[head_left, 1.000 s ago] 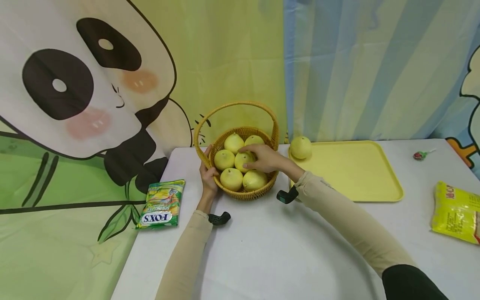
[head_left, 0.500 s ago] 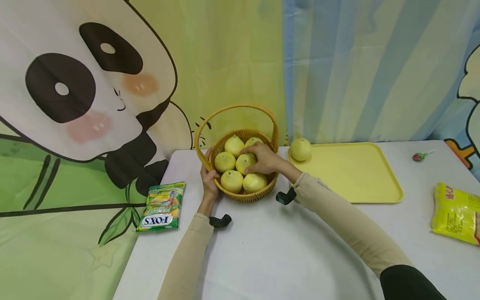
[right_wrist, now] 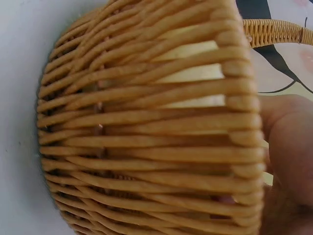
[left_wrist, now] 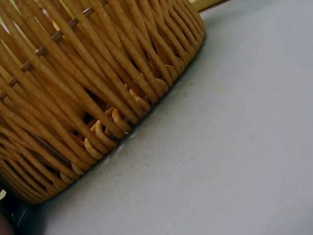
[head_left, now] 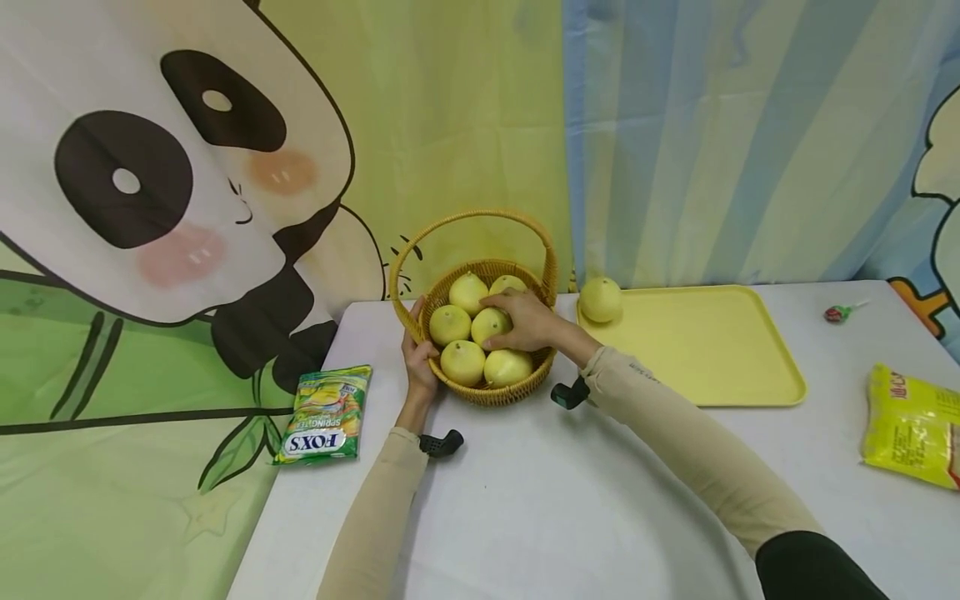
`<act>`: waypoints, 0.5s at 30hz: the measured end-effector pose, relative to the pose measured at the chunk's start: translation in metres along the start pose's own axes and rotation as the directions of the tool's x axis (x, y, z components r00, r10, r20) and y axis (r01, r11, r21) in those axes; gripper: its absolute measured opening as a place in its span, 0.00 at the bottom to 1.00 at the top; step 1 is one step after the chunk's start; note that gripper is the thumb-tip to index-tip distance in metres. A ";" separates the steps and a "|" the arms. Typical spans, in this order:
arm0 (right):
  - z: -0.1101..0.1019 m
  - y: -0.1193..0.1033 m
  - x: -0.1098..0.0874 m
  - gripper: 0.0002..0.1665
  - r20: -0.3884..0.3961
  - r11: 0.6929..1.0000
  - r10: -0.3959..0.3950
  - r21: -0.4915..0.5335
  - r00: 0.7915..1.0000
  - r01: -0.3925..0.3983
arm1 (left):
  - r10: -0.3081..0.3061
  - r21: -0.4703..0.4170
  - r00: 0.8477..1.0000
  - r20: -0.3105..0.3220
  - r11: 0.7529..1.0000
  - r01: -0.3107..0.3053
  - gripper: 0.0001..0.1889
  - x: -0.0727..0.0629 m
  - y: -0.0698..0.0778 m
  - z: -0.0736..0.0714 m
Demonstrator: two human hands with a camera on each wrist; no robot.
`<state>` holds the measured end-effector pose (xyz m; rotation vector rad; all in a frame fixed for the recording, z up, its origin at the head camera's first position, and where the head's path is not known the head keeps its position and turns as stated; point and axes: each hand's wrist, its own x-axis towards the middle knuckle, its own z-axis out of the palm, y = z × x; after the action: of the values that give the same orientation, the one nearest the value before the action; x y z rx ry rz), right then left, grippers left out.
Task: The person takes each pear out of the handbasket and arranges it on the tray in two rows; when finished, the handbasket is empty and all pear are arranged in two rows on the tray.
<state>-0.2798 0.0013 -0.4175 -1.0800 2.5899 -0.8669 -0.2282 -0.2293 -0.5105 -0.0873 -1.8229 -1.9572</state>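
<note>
A woven basket (head_left: 489, 397) with a tall hooped handle stands at the table's back edge, filled with several round pale-yellow fruits. My left hand (head_left: 420, 363) holds the basket by its left side, thumb over the rim. Over the far right rim reaches my right hand (head_left: 525, 320), with thumb and fingers curled round the fruit (head_left: 489, 326) in the middle of the pile. Part of a fruit (head_left: 507, 284) behind is covered by that hand. The right wrist view shows the right hand (right_wrist: 288, 152) past the rim, and the woven wall hides its grip.
A yellow tray (head_left: 705, 350) lies right of the basket, with another yellow fruit (head_left: 601, 300) at its back left corner. A green FOX'S candy bag (head_left: 324, 414) is on the left. A lollipop (head_left: 838, 313) and a yellow packet (head_left: 911, 427) lie on the right. A curtain (head_left: 480, 125) hangs behind.
Both hands keep nearly the same place at the basket, the right one on the middle fruit. The whole head view has shifted slightly, with the scene a little lower in it.
</note>
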 end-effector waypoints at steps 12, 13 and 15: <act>0.002 -0.001 -0.012 0.36 -0.071 0.990 -0.140 -0.019 0.988 0.139 | -0.010 -0.002 1.000 -0.006 1.000 0.010 0.52 -0.001 0.001 0.000; 0.001 -0.002 -0.014 0.35 -0.081 0.989 -0.146 0.003 0.986 0.147 | -0.008 -0.001 1.000 -0.006 1.000 0.008 0.52 -0.001 0.001 0.001; -0.001 -0.003 -0.016 0.33 -0.102 0.986 -0.150 0.054 0.983 0.156 | -0.005 0.003 1.000 -0.005 1.000 0.005 0.52 -0.001 0.001 0.001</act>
<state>-0.2673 0.0113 -0.4161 -1.2622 2.5656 -1.0524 -0.2271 -0.2282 -0.5098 -0.0767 -1.8242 -1.9568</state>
